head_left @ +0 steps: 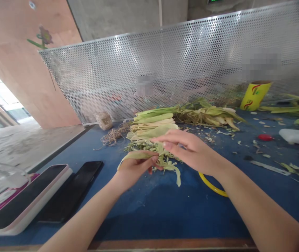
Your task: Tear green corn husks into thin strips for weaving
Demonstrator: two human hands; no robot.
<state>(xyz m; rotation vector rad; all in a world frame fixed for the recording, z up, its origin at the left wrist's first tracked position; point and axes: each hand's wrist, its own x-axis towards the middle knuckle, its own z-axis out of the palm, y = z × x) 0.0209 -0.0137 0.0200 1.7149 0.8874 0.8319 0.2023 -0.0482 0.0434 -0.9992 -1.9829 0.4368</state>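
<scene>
A pale green corn husk strip [138, 154] lies across my left hand [138, 166], whose thumb and fingers are pinched on it. My right hand [191, 148] hovers close on the right with its fingers stretched out, its fingertips beside the upper end of the husk. Whether they touch it is hard to make out. Behind and below the hands is a heap of shredded husk pieces [174, 167], partly hidden. Farther back, flat husks are laid in a layered stack [153, 120]. Partly behind my right forearm lies a yellow ring [212, 187].
Two phones, one in a pale case [31, 196] and one black [73, 192], lie at left. Twine [116, 134] and a pale roll [104, 120] sit farther back. Husk bundles [209, 115], a yellow tube [256, 96] and a blade [270, 168] are at right. A perforated metal screen [165, 63] stands behind.
</scene>
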